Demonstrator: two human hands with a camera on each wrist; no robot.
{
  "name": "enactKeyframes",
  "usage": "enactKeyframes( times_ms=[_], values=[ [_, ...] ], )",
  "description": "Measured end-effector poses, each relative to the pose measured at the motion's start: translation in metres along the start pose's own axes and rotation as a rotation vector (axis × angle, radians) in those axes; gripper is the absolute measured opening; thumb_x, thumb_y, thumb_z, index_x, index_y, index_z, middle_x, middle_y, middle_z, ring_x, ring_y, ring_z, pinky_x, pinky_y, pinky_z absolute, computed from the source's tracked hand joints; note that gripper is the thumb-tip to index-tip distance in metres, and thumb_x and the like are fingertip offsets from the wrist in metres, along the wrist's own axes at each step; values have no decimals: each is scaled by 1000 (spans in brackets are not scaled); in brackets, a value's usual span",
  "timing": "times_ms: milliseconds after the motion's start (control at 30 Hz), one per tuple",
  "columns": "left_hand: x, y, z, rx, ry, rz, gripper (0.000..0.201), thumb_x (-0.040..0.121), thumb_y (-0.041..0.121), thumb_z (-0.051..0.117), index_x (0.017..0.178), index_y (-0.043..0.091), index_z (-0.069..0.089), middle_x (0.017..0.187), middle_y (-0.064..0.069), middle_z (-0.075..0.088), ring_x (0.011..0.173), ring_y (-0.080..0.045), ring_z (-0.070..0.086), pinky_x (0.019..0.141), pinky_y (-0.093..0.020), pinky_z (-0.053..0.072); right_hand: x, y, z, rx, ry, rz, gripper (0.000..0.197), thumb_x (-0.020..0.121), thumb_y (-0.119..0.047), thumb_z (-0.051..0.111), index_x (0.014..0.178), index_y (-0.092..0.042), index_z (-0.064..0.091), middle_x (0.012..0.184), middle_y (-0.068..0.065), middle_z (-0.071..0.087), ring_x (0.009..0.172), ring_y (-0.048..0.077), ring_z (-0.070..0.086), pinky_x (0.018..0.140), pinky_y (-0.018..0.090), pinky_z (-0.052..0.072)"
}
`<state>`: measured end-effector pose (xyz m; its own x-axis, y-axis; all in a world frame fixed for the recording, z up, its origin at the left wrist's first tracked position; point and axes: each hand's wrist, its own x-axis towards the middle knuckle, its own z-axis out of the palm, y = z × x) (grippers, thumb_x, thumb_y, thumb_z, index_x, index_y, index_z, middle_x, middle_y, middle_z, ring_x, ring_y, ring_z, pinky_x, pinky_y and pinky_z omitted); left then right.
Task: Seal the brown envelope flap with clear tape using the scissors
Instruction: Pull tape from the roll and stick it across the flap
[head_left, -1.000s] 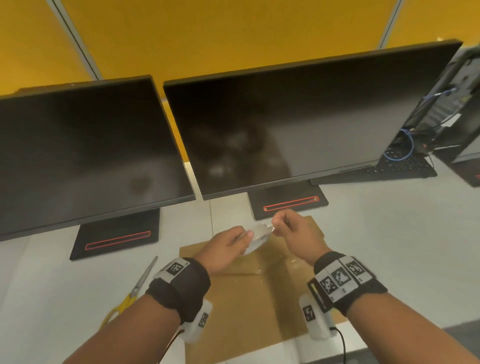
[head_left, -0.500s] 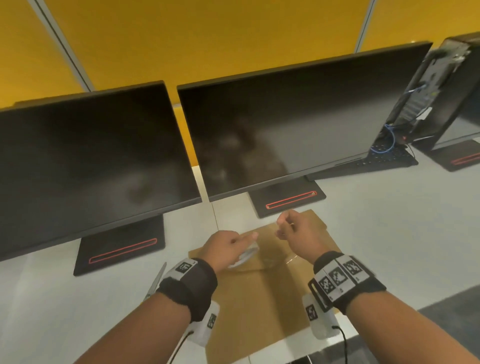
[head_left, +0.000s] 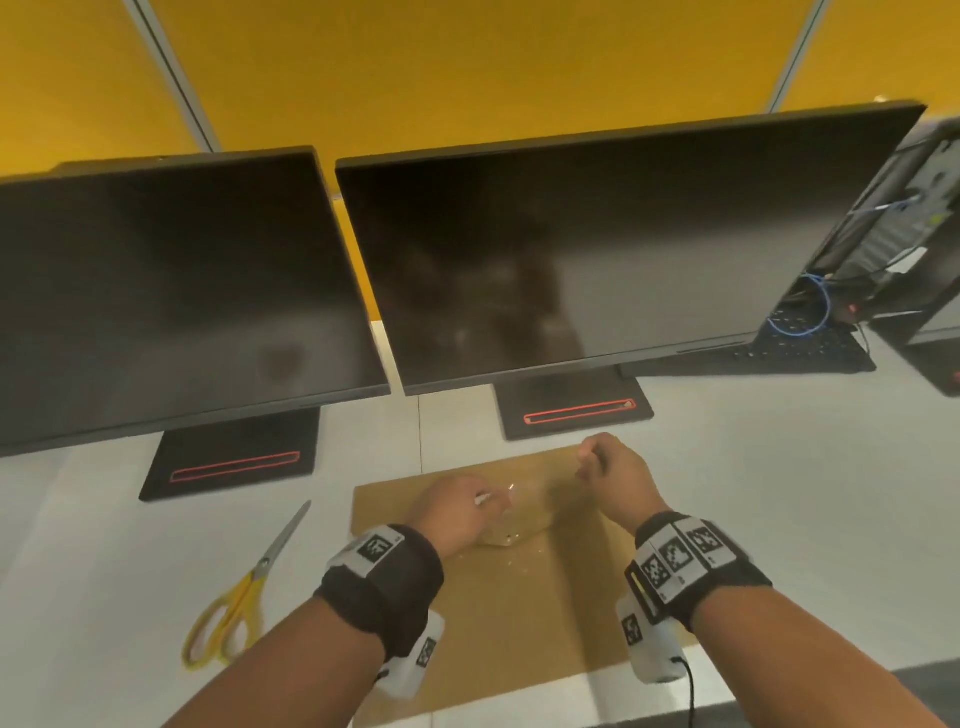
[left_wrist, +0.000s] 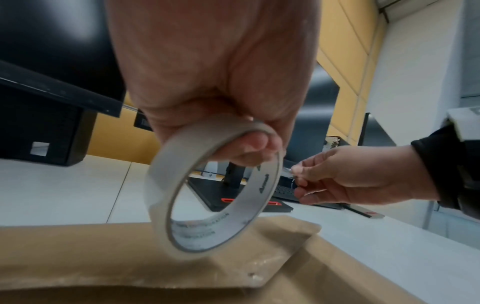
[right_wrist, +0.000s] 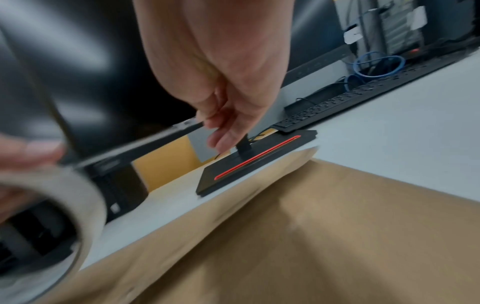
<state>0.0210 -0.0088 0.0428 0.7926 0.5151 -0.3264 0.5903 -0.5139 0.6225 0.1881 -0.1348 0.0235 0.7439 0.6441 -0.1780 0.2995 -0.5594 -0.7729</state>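
The brown envelope (head_left: 519, 613) lies flat on the white desk, its flap (head_left: 524, 525) folded down. My left hand (head_left: 483, 501) grips the roll of clear tape (left_wrist: 215, 189) just above the flap, a finger hooked through the core. To the right, my right hand (head_left: 587, 462) pinches the free tape end (left_wrist: 292, 170) between thumb and finger, held above the envelope's far right corner. The clear strip between the hands is barely visible. The yellow-handled scissors (head_left: 249, 587) lie shut on the desk left of the envelope, untouched.
Two dark monitors (head_left: 571, 249) on black bases (head_left: 576, 410) stand right behind the envelope. A black keyboard (head_left: 800, 353), blue cable and computer case sit at the far right. The desk's front edge runs just below the envelope.
The hands have drawn apart: my right hand pulled the tape end to the right, while my left hand lowered the roll toward the flap.
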Motion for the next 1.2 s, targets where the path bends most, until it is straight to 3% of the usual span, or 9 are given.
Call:
enactKeyframes(
  times_ms=[133,233,300,433,533,733,867,1067,1200],
  values=[
    [4,3,2,135,22,-138,56,88,51,55,46,20,36,49,1,37,55,-20,43,57,-28,33,8,8,-5,-43,-63,-38,21,93,-9,45,79,-22,53,78,-10,54,75,7,53,72,24,39],
    [6,11,7,213,15,-194,61,84,64,51,47,18,36,57,-13,48,63,-30,56,56,-33,38,14,16,-6,-67,-99,-54,15,94,-8,44,84,-14,53,78,-8,51,77,15,51,69,21,33],
    [5,17,10,225,8,-193,64,83,70,45,47,17,38,57,-10,48,60,-27,52,56,-31,33,20,26,-10,-83,-107,-47,13,95,-9,43,85,-14,50,81,-2,52,78,18,50,62,21,31],
    [6,20,13,134,-28,-132,52,95,51,41,53,19,40,63,-8,45,70,-27,48,61,-31,31,27,49,-23,-91,-79,-30,20,94,-8,45,79,-20,48,79,-4,54,77,17,49,63,20,30],
    [11,22,20,127,-6,-82,40,96,47,44,71,19,57,77,-3,58,81,-24,55,67,-30,37,29,61,-26,-77,-82,4,13,94,-9,45,85,-16,50,84,2,57,78,19,51,66,23,34],
    [25,28,38,246,71,-158,50,90,54,49,54,20,43,61,3,45,70,-20,50,59,-28,33,31,77,-21,-73,-97,53,18,93,-6,43,80,-15,52,77,-4,54,72,13,49,58,12,31],
    [32,34,40,469,-9,-314,52,86,61,49,85,12,65,91,-4,65,86,-22,63,68,-27,43,29,86,-21,-20,-61,122,18,91,-5,44,79,-12,55,77,-3,56,73,14,52,67,22,36],
    [30,32,29,323,-105,-318,57,93,59,38,55,17,46,60,1,47,67,-21,52,65,-29,39,35,94,-32,31,-90,113,13,92,-12,51,82,-16,59,85,-2,62,81,16,55,70,23,38],
    [28,28,29,280,-116,-285,42,98,44,36,73,15,52,77,-3,56,76,-21,55,71,-31,42,37,95,-38,-2,-78,80,13,91,-13,53,83,-15,63,86,-3,64,80,14,56,61,8,33]
  ],
)
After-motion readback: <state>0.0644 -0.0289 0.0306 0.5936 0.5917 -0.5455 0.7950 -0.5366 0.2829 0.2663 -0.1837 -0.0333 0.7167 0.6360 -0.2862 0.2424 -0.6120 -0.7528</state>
